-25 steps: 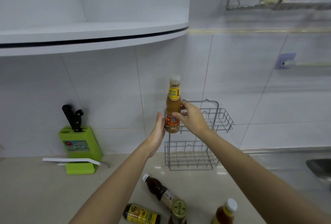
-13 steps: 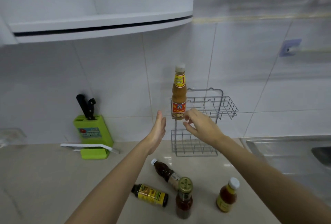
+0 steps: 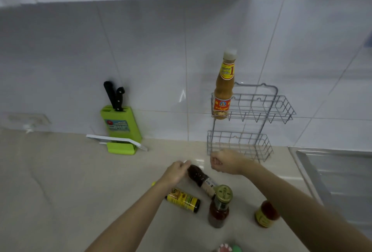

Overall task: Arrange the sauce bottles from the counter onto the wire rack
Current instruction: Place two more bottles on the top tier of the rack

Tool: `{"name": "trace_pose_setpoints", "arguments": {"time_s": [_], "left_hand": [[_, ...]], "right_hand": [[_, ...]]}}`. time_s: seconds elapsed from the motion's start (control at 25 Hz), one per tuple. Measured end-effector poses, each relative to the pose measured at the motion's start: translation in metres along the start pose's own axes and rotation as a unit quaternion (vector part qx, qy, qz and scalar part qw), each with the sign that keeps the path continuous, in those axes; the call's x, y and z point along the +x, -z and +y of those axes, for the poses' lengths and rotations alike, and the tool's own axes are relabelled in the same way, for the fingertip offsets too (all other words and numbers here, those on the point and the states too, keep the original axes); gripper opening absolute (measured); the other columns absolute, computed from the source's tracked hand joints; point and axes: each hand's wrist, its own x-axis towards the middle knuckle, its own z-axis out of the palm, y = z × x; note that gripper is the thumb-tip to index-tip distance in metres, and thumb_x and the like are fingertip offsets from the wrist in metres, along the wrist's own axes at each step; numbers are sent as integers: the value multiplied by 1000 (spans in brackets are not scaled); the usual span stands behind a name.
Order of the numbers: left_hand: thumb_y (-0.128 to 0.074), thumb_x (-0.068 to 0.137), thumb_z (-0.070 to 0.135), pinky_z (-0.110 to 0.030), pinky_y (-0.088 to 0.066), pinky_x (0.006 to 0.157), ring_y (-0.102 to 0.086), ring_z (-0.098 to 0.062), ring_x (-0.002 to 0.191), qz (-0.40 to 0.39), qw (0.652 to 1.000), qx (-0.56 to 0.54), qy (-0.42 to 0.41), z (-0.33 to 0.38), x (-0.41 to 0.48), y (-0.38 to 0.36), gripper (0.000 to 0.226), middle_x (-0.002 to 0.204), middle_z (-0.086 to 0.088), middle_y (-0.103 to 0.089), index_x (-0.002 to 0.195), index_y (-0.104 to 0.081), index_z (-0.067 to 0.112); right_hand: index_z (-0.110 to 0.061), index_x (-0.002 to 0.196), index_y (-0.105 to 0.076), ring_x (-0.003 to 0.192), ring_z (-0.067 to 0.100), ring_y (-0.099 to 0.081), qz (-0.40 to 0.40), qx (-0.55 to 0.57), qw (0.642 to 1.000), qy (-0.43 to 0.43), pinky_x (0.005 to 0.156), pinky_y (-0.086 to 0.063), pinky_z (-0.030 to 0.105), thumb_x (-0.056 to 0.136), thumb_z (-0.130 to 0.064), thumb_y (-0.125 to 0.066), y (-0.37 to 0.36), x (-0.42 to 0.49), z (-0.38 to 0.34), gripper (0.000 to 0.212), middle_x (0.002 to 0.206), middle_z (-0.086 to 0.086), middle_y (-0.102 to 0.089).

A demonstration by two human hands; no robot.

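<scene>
- Where the counter [image 3: 60,191] runs nearest the camera, three bottles wait. A gold-lid bottle [image 3: 220,205] stands upright. An orange bottle [image 3: 265,214] is also upright, partly hidden by the right forearm. A yellow-label bottle [image 3: 184,199] lies on its side, partly under the left forearm.
- Just beyond them a brown bottle [image 3: 201,180] lies on its side, cap end pointing away and to the left. Its base is touching or just beside the gold-lid bottle; cannot tell which.
- Left hand [image 3: 176,173]: fingers bent over the cap end of the brown bottle, thumb and fingertips apparently pinching the neck. Blur hides how firm the hold is.
- Right hand [image 3: 227,162]: a loose fist with nothing in it, hovering near the brown bottle, in front of the rack's lower basket [image 3: 261,147].
- Step in hand (judged): picking up the brown bottle.
  - A pinch at the neck alone would let the heavy base swing, so the right hand is well placed to support the body.
  - Draw the bottle away from the gold-lid bottle rather than across it, so that one is not knocked over.
  - Tip it upright before carrying.
- Wire rack [image 3: 281,110]: stands against the tiled wall, two baskets. A tall sauce bottle [image 3: 223,90] stands upright at the left end of the upper basket.
- Progress (judged): one bottle on the rack, four on the counter.
- Placement note: bring the brown bottle over the front rail base first. Set it beside the tall sauce bottle without nudging it, and let go only once it sits flat on the wires.
- Farther left, a green knife block [image 3: 118,124] leans at the wall. The sink [image 3: 332,171] lies to the right.
</scene>
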Motion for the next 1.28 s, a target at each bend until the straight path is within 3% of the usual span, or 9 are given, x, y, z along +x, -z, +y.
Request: {"name": "trace_pose_setpoints", "arguments": {"time_s": [0.04, 0.12, 0.2, 0.28, 0.48, 0.76, 0.88, 1.08, 1.28], "left_hand": [[-49, 90, 50, -47, -55, 90, -68, -26, 89, 28, 998, 54, 9, -11, 3, 2, 37, 97, -13, -71, 85, -62, 15], [-53, 88, 40, -43, -59, 80, -70, -29, 86, 79, 978, 188, 37, -25, 2, 10, 27, 96, -13, -71, 83, -60, 14], [-54, 89, 40, -36, -54, 84, -65, -29, 103, 121, 944, 296, 85, -38, 1, 19, 33, 112, -10, -65, 106, -58, 12], [-55, 89, 46, -36, -49, 87, -59, -30, 115, 146, 931, 309, 128, -52, 5, 22, 53, 124, -10, -59, 127, -44, 11], [-61, 78, 56, -38, -56, 78, -67, -38, 97, 136, 959, 200, 148, -82, 22, 2, 71, 110, -12, -65, 123, -34, 8], [-72, 71, 38, -50, -58, 80, -59, -41, 105, 160, 974, 51, 153, -79, 44, -20, 77, 112, -19, -56, 128, -29, 8], [-72, 57, 37, -52, -58, 78, -61, -39, 100, 153, 974, -24, 165, -70, 48, -18, 75, 109, -17, -57, 115, -36, 7], [-73, 61, 30, -39, -54, 76, -63, -29, 91, 197, 969, -116, 93, -53, 40, 1, 45, 97, -11, -65, 98, -57, 10], [-74, 69, 14, -35, -53, 74, -64, -19, 81, 220, 961, -154, -60, -3, 18, 28, 26, 88, -4, -65, 93, -63, 15]], "right_hand": [[-17, 100, -59, 87, 18, -56, -23, -7, 1000, -7, 76, -46, 32, 90, -31, -54, -9, 5, 0, 18, 94, -1, -63], [-16, 111, -57, 101, 24, -57, -75, -29, 997, -20, 84, -45, 35, 88, -35, -58, -22, 16, -1, 30, 111, 6, -63], [-13, 124, -50, 113, 28, -54, -122, -28, 992, -31, 90, -43, 36, 86, -39, -62, -34, 26, -3, 48, 124, 9, -55], [-10, 130, -42, 115, 31, -53, -136, -1, 990, -44, 95, -46, 41, 84, -44, -64, -49, 35, -4, 61, 129, 12, -50], [-11, 126, -38, 101, 30, -61, -132, 60, 986, -81, 85, -52, 44, 80, -50, -65, -77, 53, 1, 66, 121, 13, -54], [-11, 131, -41, 108, 28, -58, -103, 79, 988, -88, 84, -47, 37, 77, -43, -72, -95, 64, 2, 70, 123, 11, -56], [-8, 133, -39, 108, 31, -58, -93, 57, 990, -92, 83, -48, 36, 79, -34, -71, -97, 65, -1, 68, 123, 15, -56], [-10, 122, -44, 104, 29, -58, -67, 135, 982, -114, 81, -50, 35, 73, -34, -73, -83, 53, 12, 62, 118, 12, -57], [-17, 113, -52, 98, 24, -61, 14, 253, 963, -94, 80, -53, 36, 61, -25, -78, -28, 31, 10, 58, 105, 5, -64]]}}
